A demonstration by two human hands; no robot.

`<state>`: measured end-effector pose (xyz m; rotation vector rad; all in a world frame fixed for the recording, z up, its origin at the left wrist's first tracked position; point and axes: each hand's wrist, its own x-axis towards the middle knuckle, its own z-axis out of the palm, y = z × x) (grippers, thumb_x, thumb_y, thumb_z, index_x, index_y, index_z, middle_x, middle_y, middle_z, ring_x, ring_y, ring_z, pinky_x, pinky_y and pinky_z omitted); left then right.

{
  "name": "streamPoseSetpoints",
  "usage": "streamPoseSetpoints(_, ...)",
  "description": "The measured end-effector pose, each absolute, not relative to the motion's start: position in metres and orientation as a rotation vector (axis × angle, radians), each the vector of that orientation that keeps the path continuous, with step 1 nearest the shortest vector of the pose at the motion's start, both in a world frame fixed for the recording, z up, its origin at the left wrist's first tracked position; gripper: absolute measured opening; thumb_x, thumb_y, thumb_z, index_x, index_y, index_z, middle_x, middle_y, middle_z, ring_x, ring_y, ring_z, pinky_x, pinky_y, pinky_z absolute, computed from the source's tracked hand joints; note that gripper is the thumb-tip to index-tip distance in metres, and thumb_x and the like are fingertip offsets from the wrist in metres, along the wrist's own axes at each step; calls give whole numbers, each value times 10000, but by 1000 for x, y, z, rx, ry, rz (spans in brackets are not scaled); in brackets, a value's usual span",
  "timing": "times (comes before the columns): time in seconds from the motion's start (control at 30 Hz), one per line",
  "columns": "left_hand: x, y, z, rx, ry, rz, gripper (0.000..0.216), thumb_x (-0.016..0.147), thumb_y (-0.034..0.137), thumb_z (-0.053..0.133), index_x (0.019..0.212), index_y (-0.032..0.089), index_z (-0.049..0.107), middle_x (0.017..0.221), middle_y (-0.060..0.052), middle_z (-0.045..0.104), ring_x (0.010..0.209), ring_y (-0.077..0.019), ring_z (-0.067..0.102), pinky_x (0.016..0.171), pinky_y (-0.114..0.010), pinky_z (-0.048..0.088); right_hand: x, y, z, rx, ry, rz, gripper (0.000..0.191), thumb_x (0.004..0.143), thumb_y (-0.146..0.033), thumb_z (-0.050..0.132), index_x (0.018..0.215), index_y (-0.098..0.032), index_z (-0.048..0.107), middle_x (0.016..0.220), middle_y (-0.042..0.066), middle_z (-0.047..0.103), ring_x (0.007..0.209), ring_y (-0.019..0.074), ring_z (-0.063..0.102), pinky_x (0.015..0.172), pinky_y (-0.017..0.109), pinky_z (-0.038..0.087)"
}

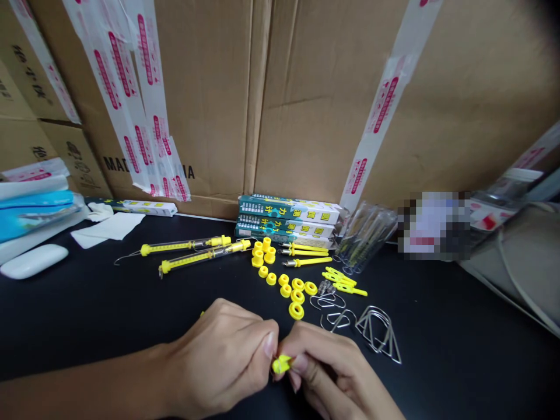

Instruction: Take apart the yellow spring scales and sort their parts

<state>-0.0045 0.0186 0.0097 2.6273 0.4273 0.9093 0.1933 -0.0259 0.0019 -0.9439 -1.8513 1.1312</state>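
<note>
Close to the near edge of the view, my two hands meet. My right hand [335,364] is closed, pinching a small yellow plastic piece [281,365] between thumb and fingers. Pressed up beside it, my left hand [225,356] is curled into a fist, and whatever it grips is hidden. A speck of yellow shows behind the left fist. Beyond the hands are loose yellow ring caps [296,310], yellow plugs [258,258] and bent wire hooks [336,319]. Two assembled spring scales [203,257] with clear tubes lie farther left.
Stacked printed boxes [286,219] stand against a tall cardboard box [210,87]. Right of them are clear tubes [366,236], yellow rods [308,262], flat yellow strips [345,283] and triangular wire pieces [380,333]. A white mouse [35,261] and paper [107,228] lie left.
</note>
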Motion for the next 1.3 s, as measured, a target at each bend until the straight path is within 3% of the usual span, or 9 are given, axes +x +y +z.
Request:
streamPoseSetpoints(0.13,-5,19,11,2649,443,914,383,1070,184,243,760,207,468,618,53,519,486,-107,461,547,-261,373,194,-27,4,-958,-1836,1220,427,1033,-499,439,785,-199,613,710,-9,533,627,123,457,598,246,345)
streamPoseSetpoints(0.3,-7,21,13,2705,504,1003,464,1100,286,174,751,204,469,599,40,520,474,-114,467,511,-270,353,195,-34,6,-937,-1530,1776,460,971,-634,487,908,-186,571,610,-67,401,531,87,317,532,226,262)
streamPoseSetpoints(0.4,-6,18,15,2793,512,1038,457,1086,463,242,821,198,504,644,37,594,489,-109,538,512,-262,382,195,-34,4,-886,-1354,1906,460,930,-640,570,868,-185,541,605,-78,381,515,69,260,488,210,192)
streamPoseSetpoints(0.5,-4,15,14,2827,625,1025,391,1073,488,309,925,189,515,699,39,640,518,-110,599,521,-252,415,195,-31,3,-882,-1196,1973,464,893,-658,611,880,-203,521,591,-108,298,466,58,151,432,201,120)
streamPoseSetpoints(0.67,-2,16,10,2841,660,1016,285,1100,304,265,1006,177,503,813,5,681,616,-136,641,577,-259,462,195,-28,4,-1043,-1365,1725,527,876,-736,543,897,-209,537,626,-95,271,485,71,184,426,209,158)
streamPoseSetpoints(0.8,-2,16,11,2910,671,1005,265,1086,221,269,964,186,501,828,-14,679,633,-173,617,564,-291,455,197,-31,2,-1108,-1769,1221,395,1001,-585,444,945,-213,568,792,-9,492,669,129,445,599,238,363)
streamPoseSetpoints(0.87,-3,16,12,2918,664,987,276,1085,218,263,935,193,493,813,-15,673,629,-178,617,560,-295,455,198,-33,0,-1121,-1880,1075,312,1046,-477,392,962,-228,561,812,-3,546,715,144,502,662,243,394)
streamPoseSetpoints(1.07,-4,16,12,2848,741,926,269,1100,339,272,1111,182,490,850,14,714,630,-149,681,557,-283,461,200,-32,-2,-1145,-1905,1034,218,1064,-367,362,1068,-246,544,693,-41,576,611,130,549,605,219,403)
streamPoseSetpoints(1.3,-1,16,8,3131,732,936,280,1077,205,311,890,187,518,683,22,615,527,-172,570,479,-338,331,196,-28,-2,-1205,-1743,1161,308,1009,-467,486,928,-213,638,757,5,630,621,119,529,525,206,383)
